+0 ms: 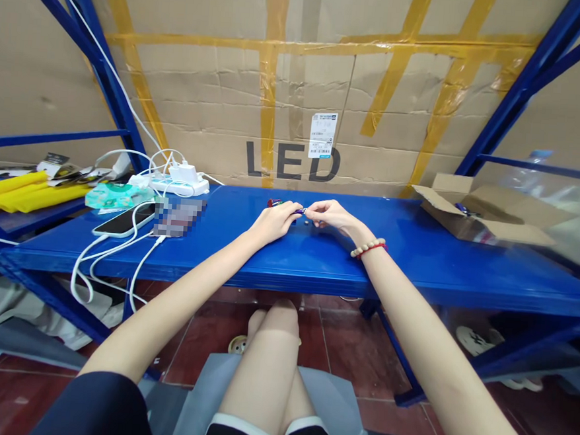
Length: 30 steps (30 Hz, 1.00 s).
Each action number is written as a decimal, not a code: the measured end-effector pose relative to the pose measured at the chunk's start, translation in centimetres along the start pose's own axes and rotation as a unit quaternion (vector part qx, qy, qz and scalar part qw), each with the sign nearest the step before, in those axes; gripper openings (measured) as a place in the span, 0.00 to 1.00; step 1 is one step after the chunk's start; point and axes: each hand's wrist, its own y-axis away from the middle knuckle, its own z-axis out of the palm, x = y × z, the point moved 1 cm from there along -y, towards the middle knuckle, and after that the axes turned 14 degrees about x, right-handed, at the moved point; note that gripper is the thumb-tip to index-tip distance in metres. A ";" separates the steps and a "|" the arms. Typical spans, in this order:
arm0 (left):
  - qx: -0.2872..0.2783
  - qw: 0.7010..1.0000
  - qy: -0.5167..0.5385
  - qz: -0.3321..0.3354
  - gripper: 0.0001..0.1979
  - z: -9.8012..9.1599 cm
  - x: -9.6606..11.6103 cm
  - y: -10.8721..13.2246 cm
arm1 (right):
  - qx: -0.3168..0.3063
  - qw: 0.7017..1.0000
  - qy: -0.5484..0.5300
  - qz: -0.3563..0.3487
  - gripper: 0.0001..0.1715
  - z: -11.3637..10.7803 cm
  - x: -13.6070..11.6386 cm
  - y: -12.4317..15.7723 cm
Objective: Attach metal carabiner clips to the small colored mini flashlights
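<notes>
Both hands are working over the blue table (397, 251), off to the left of the open carton (441, 217). A small blue-purple piece (299, 211) is sitting between the fingertips, well apart from that carton; its long axis, as far as I can tell, is running roughly sideways, pointing toward it. The left hand (276, 220) is closing its fingers on the piece's end farther from the carton. The right hand (334, 215), nearer the carton, is pinching the other end between thumb and finger. A red item (272, 203) is showing behind the left hand, farther still from the carton.
</notes>
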 end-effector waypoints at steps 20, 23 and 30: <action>-0.039 0.999 0.013 -0.034 0.12 -0.1 0.3 -0.1 | 0.064 0.995 -0.063 -0.047 0.26 0.5 0.3 -0.5; -0.045 0.998 0.019 -0.045 0.12 -0.2 0.4 -0.2 | 0.075 0.994 -0.067 -0.047 0.26 0.6 0.1 -0.4; -0.041 0.997 0.035 -0.054 0.11 -0.3 0.5 -0.3 | 0.085 0.992 -0.069 -0.060 0.26 0.6 0.0 -0.4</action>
